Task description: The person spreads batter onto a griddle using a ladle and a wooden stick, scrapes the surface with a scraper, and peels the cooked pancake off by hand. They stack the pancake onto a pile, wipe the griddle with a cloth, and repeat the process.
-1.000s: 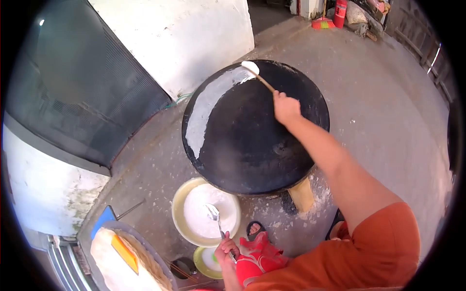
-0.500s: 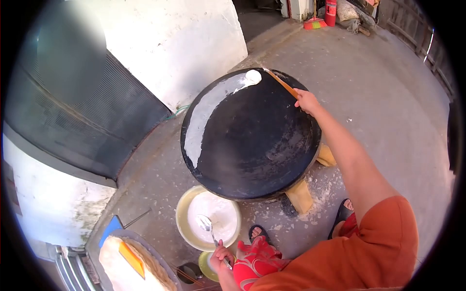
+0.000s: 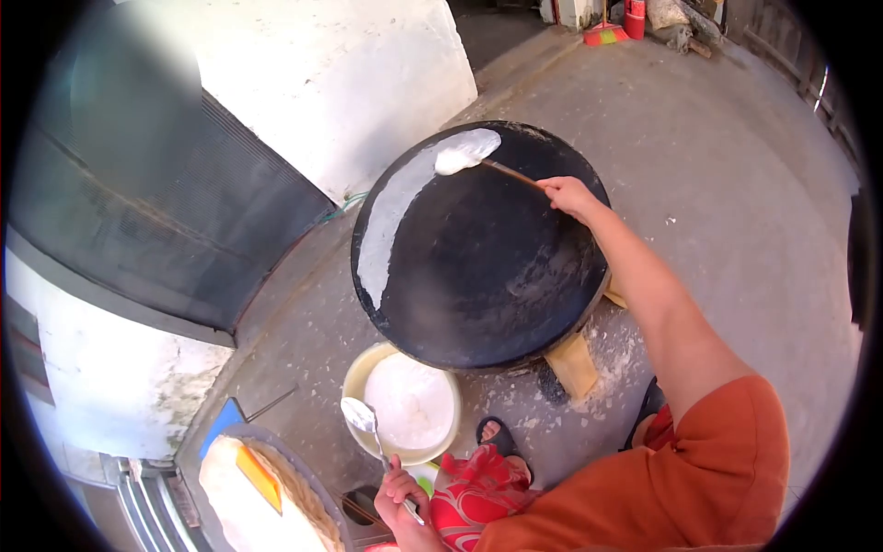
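My right hand (image 3: 567, 197) is closed round the handle of a wooden spreader (image 3: 510, 173) over the far part of a large round black griddle (image 3: 487, 267). The spreader's tip meets a lump of white batter (image 3: 452, 161). A band of thin batter (image 3: 382, 235) curves along the griddle's far and left edge. In my left hand (image 3: 398, 488) is a large metal spoon (image 3: 360, 415), held by its handle, with its bowl up at the left rim of a bowl of white batter (image 3: 411, 402).
At the lower left a stack of thin flatbreads (image 3: 262, 515) bears an orange scraper (image 3: 259, 478), beside a blue object (image 3: 221, 425). Wooden blocks (image 3: 572, 365) support the griddle. A broom (image 3: 605, 35) and a red cylinder (image 3: 635, 18) stand far back.
My right hand has moved slightly left with the spreader, and the batter lump has shifted left, leaving batter spread on its right. My left hand has raised the spoon and moved it left.
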Demonstrator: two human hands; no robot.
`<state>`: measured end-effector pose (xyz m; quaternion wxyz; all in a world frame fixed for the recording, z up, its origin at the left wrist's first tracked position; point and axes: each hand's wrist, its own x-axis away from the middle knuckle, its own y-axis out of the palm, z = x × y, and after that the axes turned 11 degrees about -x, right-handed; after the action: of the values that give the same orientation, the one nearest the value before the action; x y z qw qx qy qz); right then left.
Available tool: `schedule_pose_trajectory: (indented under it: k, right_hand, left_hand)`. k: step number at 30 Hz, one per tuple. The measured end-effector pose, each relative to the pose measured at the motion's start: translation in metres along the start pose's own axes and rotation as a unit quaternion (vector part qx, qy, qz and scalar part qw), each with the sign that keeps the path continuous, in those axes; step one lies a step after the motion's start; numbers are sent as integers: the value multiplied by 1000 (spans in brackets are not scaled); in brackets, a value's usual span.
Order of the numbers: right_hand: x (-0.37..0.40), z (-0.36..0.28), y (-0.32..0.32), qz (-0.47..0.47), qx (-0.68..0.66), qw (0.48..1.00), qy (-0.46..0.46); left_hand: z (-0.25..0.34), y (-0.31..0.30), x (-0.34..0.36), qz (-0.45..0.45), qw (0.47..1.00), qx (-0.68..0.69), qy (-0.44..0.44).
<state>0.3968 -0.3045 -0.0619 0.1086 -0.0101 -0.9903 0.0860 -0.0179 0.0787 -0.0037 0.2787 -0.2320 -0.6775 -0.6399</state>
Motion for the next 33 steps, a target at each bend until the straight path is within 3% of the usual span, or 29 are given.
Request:
schedule_pose_trajectory:
  k: [1,5,8,10,12,14,16,18,20,22,27,31,33]
  right_hand:
    - [-6,8,-1,54,10,998,-38]
    - [5,6,43,16,140,986,-90]
    - [34,-22,45,-6,204,977,-58]
    - [62,-40,24,44,267,961,-58]
    - [63,-26,8,160,218,963,-16]
    - [43,12,11,143,146,979,-19]
    - [51,3,43,16,193,976,-96]
    - [59,-10,65,-18,218,971,-93]
    - [55,-22,56,-16,219,974,-61]
    - [47,-17,52,53,177,983,-26]
    - [65,-23,79,-72,263,958,-93]
    - [68,-16,37,-146,188,967,-95]
    - [82,-13,32,95,181,978,-36]
  left_hand:
    - [-6,2,4,-2,1000,1,2]
    - [-32,18,14,-29,999,-6,-11]
    - [-41,22,16,-40,998,17,-37]
    - [-42,20,15,-35,998,15,-53]
    - [-43,15,12,-37,998,16,-50]
    - [-45,12,10,-17,999,-34,-23]
    - [-47,13,7,-8,999,-34,-19]
    - [-48,12,6,7,999,-54,6]
    - [-44,11,5,7,999,-51,8]
    - [-45,12,5,16,997,-67,14]
    - [-48,15,6,24,997,-65,25]
    - [-40,6,5,-13,998,-61,6]
    - [-42,7,5,-4,996,-83,19]
